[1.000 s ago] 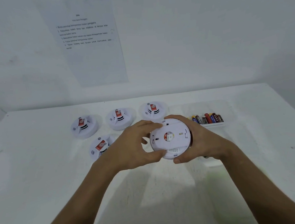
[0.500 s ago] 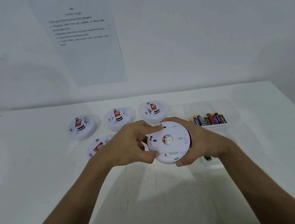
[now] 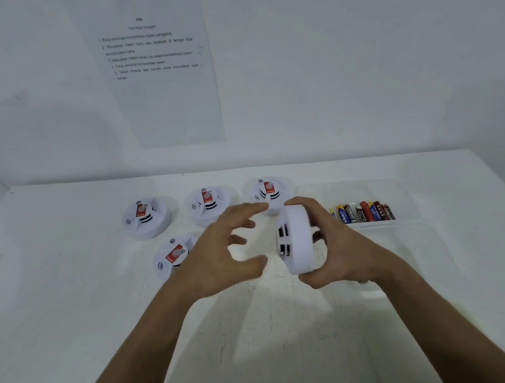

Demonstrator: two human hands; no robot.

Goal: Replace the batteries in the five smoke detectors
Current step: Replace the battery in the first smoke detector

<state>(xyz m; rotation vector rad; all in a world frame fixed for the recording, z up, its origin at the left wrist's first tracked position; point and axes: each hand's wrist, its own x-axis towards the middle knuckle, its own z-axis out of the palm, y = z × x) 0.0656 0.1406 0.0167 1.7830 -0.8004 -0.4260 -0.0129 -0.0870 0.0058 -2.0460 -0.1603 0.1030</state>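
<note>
Tabletop point(image 3: 72, 296), white, meets a white wall bearing a printed sheet point(image 3: 157, 78). Right hand point(image 3: 337, 245) grips a smoke detector point(image 3: 297, 242) on edge above it; left hand point(image 3: 220, 254) spread, holding nothing.

I see a white table point(image 3: 73, 311) carrying 4 smoke detectors point(image 3: 145, 218) and a clear tray point(image 3: 398, 222) of batteries point(image 3: 363, 212).

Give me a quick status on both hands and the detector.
Right hand grips detector, tilted on edge. Left hand open, off it. Four detectors on table, batteries in tray. Nothing in the way.
</note>
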